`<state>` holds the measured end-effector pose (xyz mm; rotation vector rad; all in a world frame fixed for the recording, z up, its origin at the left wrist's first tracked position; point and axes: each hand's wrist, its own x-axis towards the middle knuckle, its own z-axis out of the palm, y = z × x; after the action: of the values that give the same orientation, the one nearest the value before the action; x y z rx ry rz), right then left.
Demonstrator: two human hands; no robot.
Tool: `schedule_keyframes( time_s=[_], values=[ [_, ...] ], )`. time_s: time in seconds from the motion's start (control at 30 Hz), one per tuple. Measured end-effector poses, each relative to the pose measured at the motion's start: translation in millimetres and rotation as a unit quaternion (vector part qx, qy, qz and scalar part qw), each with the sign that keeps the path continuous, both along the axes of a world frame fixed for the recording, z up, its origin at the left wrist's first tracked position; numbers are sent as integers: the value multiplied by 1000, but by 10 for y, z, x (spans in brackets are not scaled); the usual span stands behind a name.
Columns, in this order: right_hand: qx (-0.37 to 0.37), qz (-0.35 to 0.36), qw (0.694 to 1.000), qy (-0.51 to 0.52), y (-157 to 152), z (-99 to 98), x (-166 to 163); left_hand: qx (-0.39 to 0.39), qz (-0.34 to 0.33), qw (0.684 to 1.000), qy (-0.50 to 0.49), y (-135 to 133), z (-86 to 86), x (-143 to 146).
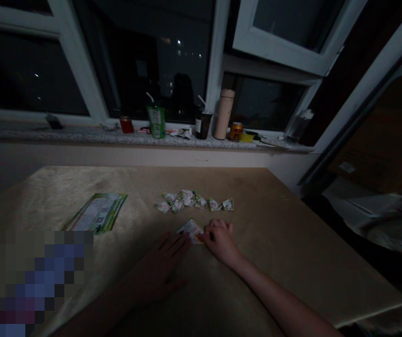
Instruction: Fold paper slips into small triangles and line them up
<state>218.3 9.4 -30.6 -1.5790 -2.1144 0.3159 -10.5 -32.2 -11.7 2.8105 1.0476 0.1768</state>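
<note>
Dark windows [141, 70] dotted with small lights stretch behind a speckled stone sill [113, 135]. Along it stand a red jar [127, 125], a green cup [157, 122] with a straw, a dark cup [203, 125] with another straw, a tall pale pink bottle [224, 114] and a gold can [236, 131]. In front, a bench [274, 267] is covered with a tan, faintly shiny cloth. On it, a small printed paper [192, 229] with one corner pointing toward the sill lies between the person's two hands. The left hand [162, 262] rests palm down, its fingers apart and reaching over the paper's left side, so its grip is spread, clamped on nothing. The right hand [224, 241] has curled fingers at the paper's right edge (I cannot tell whether that grip pinches it or merely touches it). Just beyond lies a row of little folded packets [187, 199], the two rightmost slightly apart from the cluster. Some green-and-white sheets [104, 213] overlap farther left.
</note>
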Motion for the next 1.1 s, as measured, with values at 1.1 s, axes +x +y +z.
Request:
schedule_keyframes(
  time_s=[1.1],
  values=[
    [17, 6, 1000, -13, -36, 42, 0, -4, 7, 1000, -8, 6, 69, 38]
  ],
)
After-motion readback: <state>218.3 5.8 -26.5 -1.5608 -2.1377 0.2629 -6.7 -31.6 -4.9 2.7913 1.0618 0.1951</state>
